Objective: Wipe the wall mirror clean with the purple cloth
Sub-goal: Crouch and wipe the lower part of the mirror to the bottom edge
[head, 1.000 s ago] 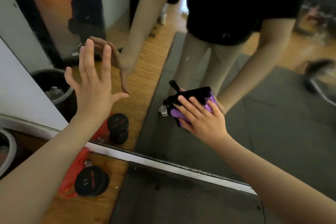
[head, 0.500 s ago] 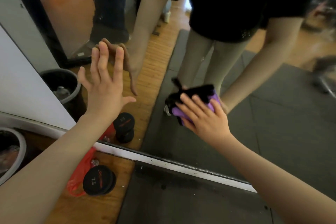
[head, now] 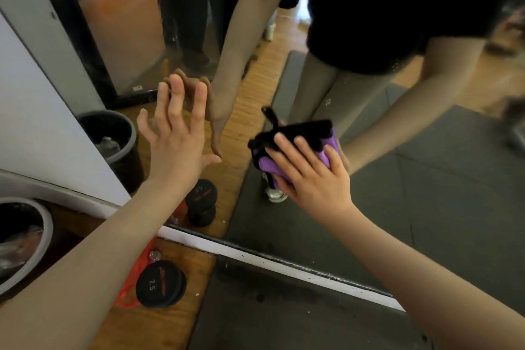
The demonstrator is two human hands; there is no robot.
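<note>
Right hand (head: 314,179) pressing purple cloth (head: 322,154) flat-fingered against wall mirror (head: 426,207), left hand (head: 176,145) spreading open fingers, touching the glass, holding nothing

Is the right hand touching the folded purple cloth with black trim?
Touching. The head view shows the right hand with fingers laid flat over the purple cloth, pressing it against the wall mirror.

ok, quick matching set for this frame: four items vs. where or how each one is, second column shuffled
Items:
1. left hand
2. purple cloth
3. dumbbell
4. grey bin

States:
a. on the wooden floor by the mirror's bottom edge
b. fingers spread, flat on the glass
c. at the left edge of view
d. pressed to the mirror under the right hand

Pairs: 1-b, 2-d, 3-a, 4-c
</note>
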